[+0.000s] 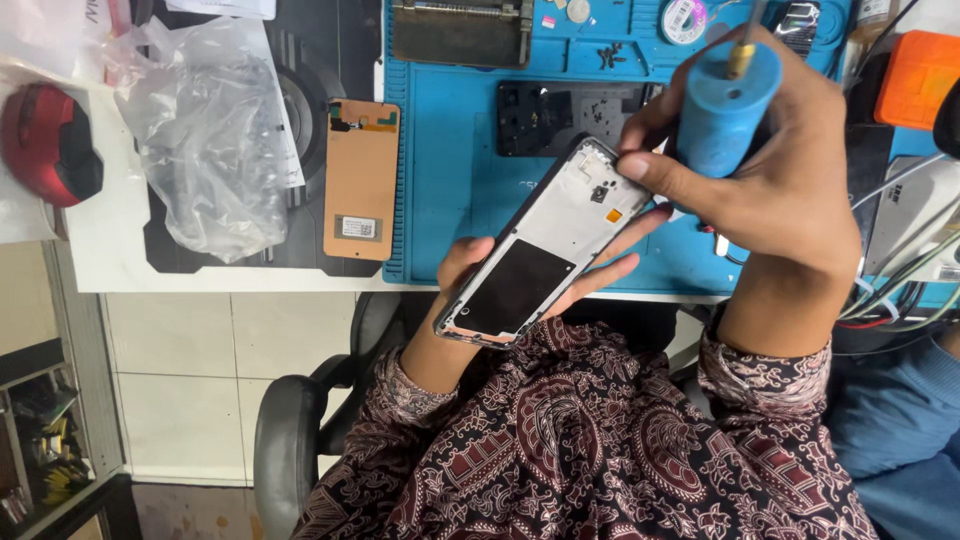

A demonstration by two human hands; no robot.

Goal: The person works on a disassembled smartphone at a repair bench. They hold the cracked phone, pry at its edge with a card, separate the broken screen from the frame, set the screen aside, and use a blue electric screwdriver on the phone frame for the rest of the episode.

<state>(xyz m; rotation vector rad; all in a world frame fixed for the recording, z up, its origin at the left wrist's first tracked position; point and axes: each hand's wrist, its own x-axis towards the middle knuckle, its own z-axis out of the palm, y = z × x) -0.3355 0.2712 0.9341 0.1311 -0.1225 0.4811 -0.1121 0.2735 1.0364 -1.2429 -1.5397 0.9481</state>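
Observation:
My left hand [470, 262] cradles an opened phone frame [545, 245] from beneath, its white and black inner side facing up and tilted. My right hand [770, 180] grips a thick blue tool handle [725, 105] with a brass tip at its top end, and its thumb presses on the frame's upper corner. The tool's working end is hidden behind the hand and frame.
A blue work mat [450, 170] covers the white desk, carrying a black phone part [560, 115] and loose screws. An orange-brown back panel [360, 180] lies at the mat's left edge, beside a crumpled plastic bag [205, 140]. Cables [910, 270] trail at right. A black chair arm [290, 430] sits below.

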